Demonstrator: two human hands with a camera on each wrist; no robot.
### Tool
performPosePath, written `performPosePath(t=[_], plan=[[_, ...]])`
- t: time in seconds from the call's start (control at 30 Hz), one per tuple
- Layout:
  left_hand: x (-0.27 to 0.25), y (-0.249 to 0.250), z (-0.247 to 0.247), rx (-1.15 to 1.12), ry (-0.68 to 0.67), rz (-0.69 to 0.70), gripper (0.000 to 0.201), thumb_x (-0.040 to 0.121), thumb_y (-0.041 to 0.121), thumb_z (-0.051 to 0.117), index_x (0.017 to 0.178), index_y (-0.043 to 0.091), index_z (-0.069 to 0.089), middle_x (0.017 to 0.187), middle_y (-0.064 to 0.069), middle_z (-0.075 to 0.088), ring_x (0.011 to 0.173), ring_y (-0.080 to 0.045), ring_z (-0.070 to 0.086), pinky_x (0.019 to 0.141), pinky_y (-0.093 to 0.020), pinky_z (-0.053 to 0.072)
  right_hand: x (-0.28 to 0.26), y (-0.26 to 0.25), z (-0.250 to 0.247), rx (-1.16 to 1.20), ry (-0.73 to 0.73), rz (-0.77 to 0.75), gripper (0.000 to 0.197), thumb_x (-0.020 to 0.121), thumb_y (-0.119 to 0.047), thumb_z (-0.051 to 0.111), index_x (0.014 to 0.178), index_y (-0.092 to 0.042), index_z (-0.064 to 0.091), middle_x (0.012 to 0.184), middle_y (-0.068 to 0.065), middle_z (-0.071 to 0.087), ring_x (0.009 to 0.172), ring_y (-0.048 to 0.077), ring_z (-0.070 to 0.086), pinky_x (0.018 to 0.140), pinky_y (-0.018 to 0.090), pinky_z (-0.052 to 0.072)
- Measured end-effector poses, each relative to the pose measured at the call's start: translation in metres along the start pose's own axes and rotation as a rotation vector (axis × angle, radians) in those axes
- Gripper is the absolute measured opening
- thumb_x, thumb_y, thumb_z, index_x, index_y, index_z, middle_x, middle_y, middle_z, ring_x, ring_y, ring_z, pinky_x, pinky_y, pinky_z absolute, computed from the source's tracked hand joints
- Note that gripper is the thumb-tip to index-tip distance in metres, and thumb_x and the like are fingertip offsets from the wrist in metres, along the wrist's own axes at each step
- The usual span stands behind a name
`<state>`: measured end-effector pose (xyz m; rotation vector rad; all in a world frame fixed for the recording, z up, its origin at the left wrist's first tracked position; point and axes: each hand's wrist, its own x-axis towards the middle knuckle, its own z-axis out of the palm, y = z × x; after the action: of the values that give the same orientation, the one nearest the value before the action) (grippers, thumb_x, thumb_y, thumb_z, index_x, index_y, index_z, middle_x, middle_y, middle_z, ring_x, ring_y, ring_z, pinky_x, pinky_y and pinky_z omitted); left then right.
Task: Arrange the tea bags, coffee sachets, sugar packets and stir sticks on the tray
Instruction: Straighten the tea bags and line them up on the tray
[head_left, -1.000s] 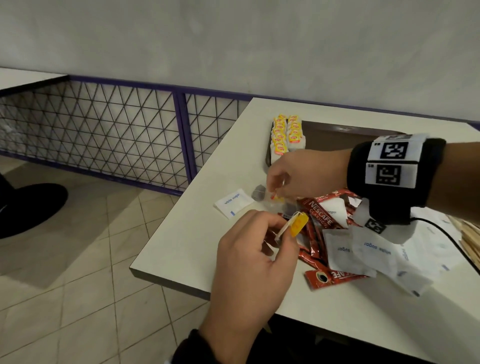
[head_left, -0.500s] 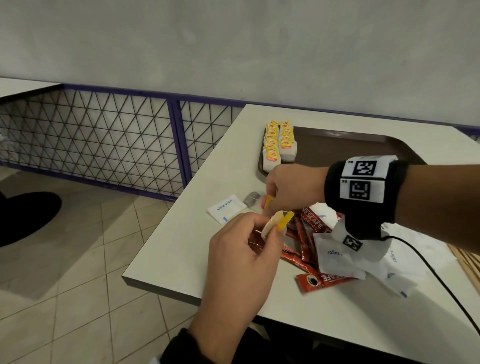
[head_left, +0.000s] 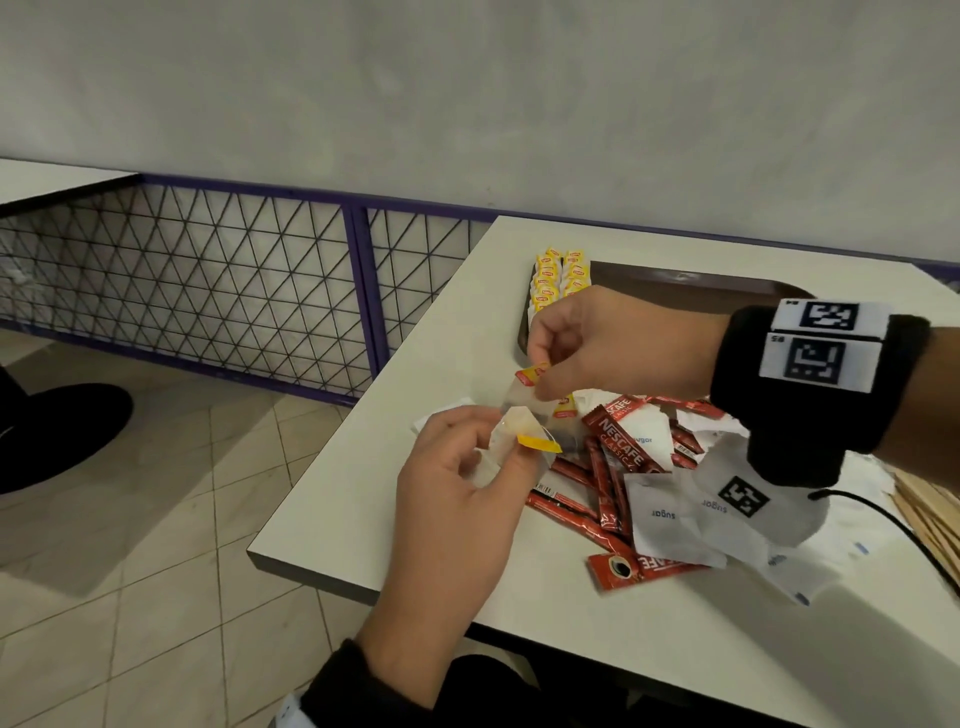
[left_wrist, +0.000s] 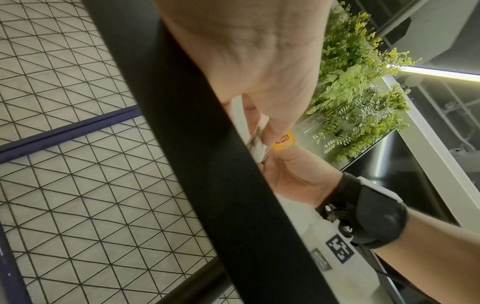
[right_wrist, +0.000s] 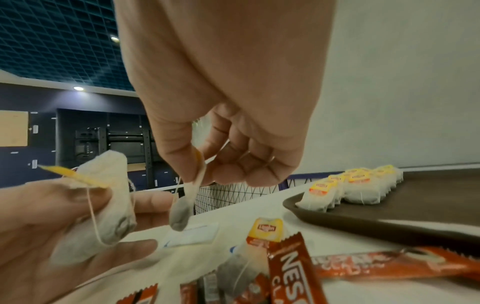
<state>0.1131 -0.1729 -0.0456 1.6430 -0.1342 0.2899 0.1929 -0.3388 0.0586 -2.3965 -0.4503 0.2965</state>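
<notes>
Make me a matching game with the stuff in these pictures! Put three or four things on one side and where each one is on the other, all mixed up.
Things:
1. tea bag rows
2. red coffee sachets
3. tea bag with the sideways yellow tag
4. hanging tea bag

Places:
A. pinched by the right hand
B. on the brown tray
C. held in the left hand
D. piled on the table

Pairs: 1-B, 2-D, 3-C, 4-A

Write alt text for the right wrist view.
The right hand pinches a tea bag dangling over the table, beside the left hand holding another tea bag. Behind, tea bags in rows fill a corner of a brown tray.
</notes>
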Motion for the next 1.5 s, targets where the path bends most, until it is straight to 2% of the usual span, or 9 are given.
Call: performPosePath(t=[0.23, 0.43, 0.6, 0.73, 0.83, 0.97, 1.1, 1.3, 1.5], plan=[[-0.002, 0.005, -0.005, -0.080, -0.115, -0.049, 0.022, 0.085, 0.011, 0.074, 0.092, 0.031, 0.078, 0.102, 0.016, 0.074, 0.096, 0.006, 0.065, 0.082, -0.018, 0.053, -0.030, -0.011, -0.005, 0.009, -0.173, 0.028, 0.012, 0.085, -0.001, 0.074, 0.095, -0.005, 0.069, 0.084, 0.016, 0.071, 0.066, 0.016, 0.058, 0.061, 0.027, 0.048], [0.003, -0.005, -0.009, -0.353, -0.099, -0.160, 0.027, 0.066, 0.011, 0.057, 0.083, -0.011, 0.060, 0.084, -0.016, 0.064, 0.082, -0.025, 0.057, 0.074, -0.038, 0.047, -0.051, -0.011, -0.002, 0.122, -0.283, 0.142, 0.026, 0.083, 0.008, 0.070, 0.101, -0.006, 0.059, 0.074, 0.009, 0.064, 0.067, 0.023, 0.059, 0.063, 0.034, 0.052], [-0.001, 0.006, -0.011, -0.359, -0.149, -0.124, 0.019, 0.068, 0.009, 0.050, 0.062, 0.011, 0.068, 0.069, -0.017, 0.067, 0.066, -0.027, 0.061, 0.066, -0.035, 0.048, -0.065, -0.012, 0.008, 0.300, -0.317, 0.197, 0.030, 0.087, 0.014, 0.062, 0.101, -0.010, 0.051, 0.082, 0.013, 0.060, 0.068, 0.025, 0.060, 0.065, 0.036, 0.055], [-0.004, 0.007, -0.012, -0.320, -0.155, -0.130, 0.014, 0.068, 0.009, 0.053, 0.069, -0.001, 0.063, 0.065, -0.016, 0.066, 0.055, -0.022, 0.058, 0.052, -0.031, 0.041, -0.068, -0.006, 0.015, 0.412, -0.316, 0.245, 0.033, 0.088, 0.015, 0.062, 0.101, -0.012, 0.048, 0.087, 0.019, 0.059, 0.067, 0.027, 0.063, 0.060, 0.031, 0.053], [-0.003, 0.006, -0.011, -0.311, -0.149, -0.125, 0.017, 0.071, 0.008, 0.056, 0.073, -0.008, 0.056, 0.063, -0.016, 0.060, 0.056, -0.023, 0.054, 0.053, -0.032, 0.040, -0.070, -0.001, 0.018, 0.444, -0.292, 0.270, 0.034, 0.089, 0.014, 0.063, 0.102, -0.014, 0.048, 0.081, 0.015, 0.060, 0.068, 0.026, 0.063, 0.061, 0.030, 0.053], [-0.003, 0.003, -0.011, -0.271, -0.142, -0.098, 0.019, 0.073, 0.016, 0.070, 0.066, 0.004, 0.057, 0.058, -0.015, 0.055, 0.058, -0.022, 0.046, 0.060, -0.031, 0.042, -0.074, 0.006, 0.020, 0.444, -0.260, 0.271, 0.036, 0.089, 0.015, 0.063, 0.104, -0.014, 0.048, 0.074, 0.011, 0.058, 0.066, 0.025, 0.063, 0.060, 0.028, 0.053], [-0.004, 0.003, -0.011, -0.285, -0.152, -0.041, 0.037, 0.063, 0.031, 0.087, 0.071, 0.002, 0.064, 0.066, -0.012, 0.058, 0.065, -0.019, 0.051, 0.061, -0.025, 0.046, -0.075, 0.010, 0.017, 0.441, -0.306, 0.239, 0.035, 0.089, 0.015, 0.063, 0.105, -0.013, 0.051, 0.086, 0.017, 0.056, 0.065, 0.026, 0.061, 0.060, 0.031, 0.049], [-0.007, 0.002, -0.013, -0.333, -0.183, 0.019, 0.025, 0.073, 0.032, 0.073, 0.076, 0.008, 0.073, 0.069, -0.008, 0.065, 0.069, -0.021, 0.056, 0.065, -0.032, 0.045, -0.071, 0.017, 0.003, 0.436, -0.320, 0.219, 0.026, 0.088, 0.012, 0.066, 0.093, -0.013, 0.059, 0.084, 0.012, 0.063, 0.064, 0.022, 0.055, 0.060, 0.030, 0.046], [-0.007, -0.001, -0.010, -0.357, -0.198, 0.051, 0.013, 0.063, 0.019, 0.077, 0.070, 0.009, 0.072, 0.064, -0.015, 0.065, 0.062, -0.018, 0.059, 0.061, -0.020, 0.048, -0.025, 0.029, -0.049, 0.232, -0.030, 0.281, 0.015, 0.085, 0.005, 0.068, 0.098, -0.003, 0.064, 0.079, 0.014, 0.058, 0.061, 0.018, 0.048, 0.049, 0.026, 0.037]])
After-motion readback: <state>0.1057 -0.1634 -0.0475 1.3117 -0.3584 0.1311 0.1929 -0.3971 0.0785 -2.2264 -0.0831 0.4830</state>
